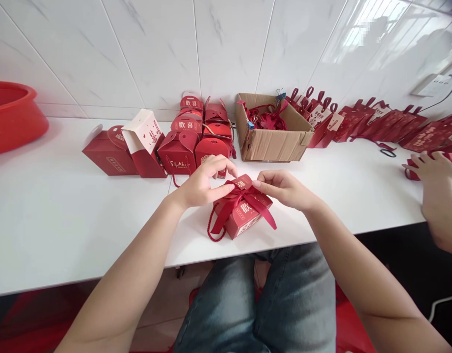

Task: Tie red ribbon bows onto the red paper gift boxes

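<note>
A small red gift box (pixel 244 215) with gold and white lettering lies on the white table in front of me. A dark red satin ribbon (pixel 241 194) is tied round it in a bow, its two tails hanging over the near side. My left hand (pixel 207 181) has its thumb on the bow's left loop, with the index finger curved above it. At the bow's right side, my right hand (pixel 284 189) pinches the ribbon between thumb and fingertips. A twisted red cord handle (pixel 212 228) loops off the box's left side.
Several red gift boxes (pixel 179 149) stand behind my left hand. A cardboard box (pixel 275 144) holds red ribbons. Red bags (pixel 361 122) line the wall. Black-handled scissors (pixel 387 152) lie at right, near another person's hand (pixel 434 169). A red basin (pixel 14 117) sits far left.
</note>
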The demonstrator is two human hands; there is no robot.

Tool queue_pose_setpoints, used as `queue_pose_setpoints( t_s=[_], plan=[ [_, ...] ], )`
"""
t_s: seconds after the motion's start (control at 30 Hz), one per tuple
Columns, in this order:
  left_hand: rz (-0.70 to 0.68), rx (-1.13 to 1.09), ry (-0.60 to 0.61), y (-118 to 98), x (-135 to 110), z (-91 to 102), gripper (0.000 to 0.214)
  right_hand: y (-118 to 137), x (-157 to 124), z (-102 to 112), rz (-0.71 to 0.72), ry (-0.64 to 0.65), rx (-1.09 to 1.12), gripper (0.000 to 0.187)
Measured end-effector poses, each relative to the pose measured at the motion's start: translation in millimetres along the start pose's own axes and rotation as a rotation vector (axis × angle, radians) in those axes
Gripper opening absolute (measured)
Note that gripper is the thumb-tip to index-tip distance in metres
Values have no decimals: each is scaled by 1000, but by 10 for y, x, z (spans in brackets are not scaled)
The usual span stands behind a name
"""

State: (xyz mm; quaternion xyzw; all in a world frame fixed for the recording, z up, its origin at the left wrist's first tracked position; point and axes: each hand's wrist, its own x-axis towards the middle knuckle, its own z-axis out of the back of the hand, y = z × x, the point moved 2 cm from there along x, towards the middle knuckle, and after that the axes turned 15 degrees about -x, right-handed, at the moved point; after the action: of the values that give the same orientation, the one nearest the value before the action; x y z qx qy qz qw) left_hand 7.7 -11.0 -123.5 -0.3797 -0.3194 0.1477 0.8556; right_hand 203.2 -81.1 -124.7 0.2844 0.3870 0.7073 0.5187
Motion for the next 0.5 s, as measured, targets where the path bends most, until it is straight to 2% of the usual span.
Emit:
queue_pose_setpoints(
  t_s=[0.23, 0.5],
  plan=[
    [-37, 36, 27, 8, -9, -3, 6, 1, -1, -1, 0, -17, -41, 41],
    [14, 3, 38, 40, -25, 24, 9, 21, -6, -12, -13, -15, -52, 42]
  ],
)
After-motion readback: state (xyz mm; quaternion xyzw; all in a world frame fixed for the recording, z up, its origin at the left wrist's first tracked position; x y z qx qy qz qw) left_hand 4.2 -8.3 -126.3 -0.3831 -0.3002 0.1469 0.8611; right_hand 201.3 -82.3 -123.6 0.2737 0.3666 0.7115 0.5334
